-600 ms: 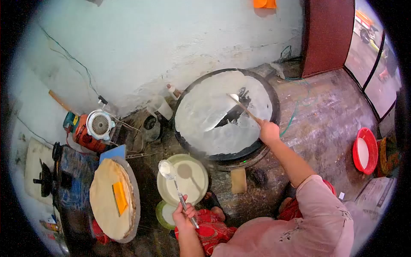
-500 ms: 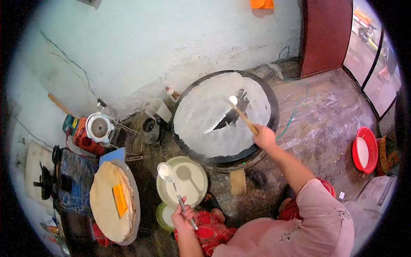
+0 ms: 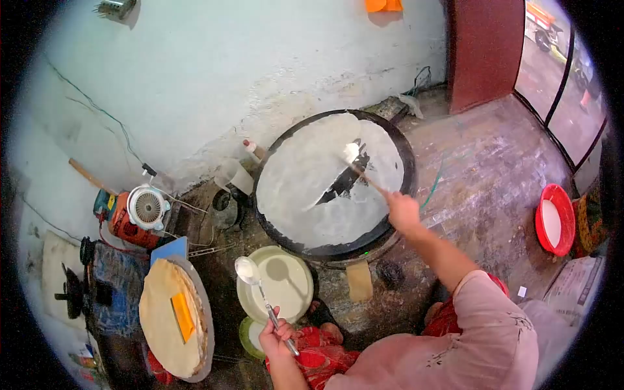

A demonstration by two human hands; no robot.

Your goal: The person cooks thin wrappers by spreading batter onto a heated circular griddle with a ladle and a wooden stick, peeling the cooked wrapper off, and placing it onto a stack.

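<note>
My right hand (image 3: 404, 213) grips the wooden handle of a spreader (image 3: 369, 181), whose batter-coated end is over the large round griddle (image 3: 409, 166). A thin sheet of white batter (image 3: 292, 172) covers most of the black surface, with a dark uncovered streak near the spreader. Closed around a metal handle, my left hand (image 3: 277, 335) holds a ladle (image 3: 248, 271) upright, its bowl coated white. Behind the ladle is a wide bowl of batter (image 3: 242, 299), and a smaller green bowl (image 3: 245, 341) sits partly beneath it.
At left, a stack of thin round flatbreads (image 3: 159, 318) carries an orange-yellow packet (image 3: 182, 317). A white blower (image 3: 147, 207) stands farther back. At right are a red basin (image 3: 569, 208) with white contents and a glass door (image 3: 546, 71). A cardboard piece (image 3: 359, 281) lies before the griddle.
The view has shifted slightly. My right hand has moved the spreader a little over the dark streak, whose outline has changed. My left hand still holds the ladle near the batter bowl.
</note>
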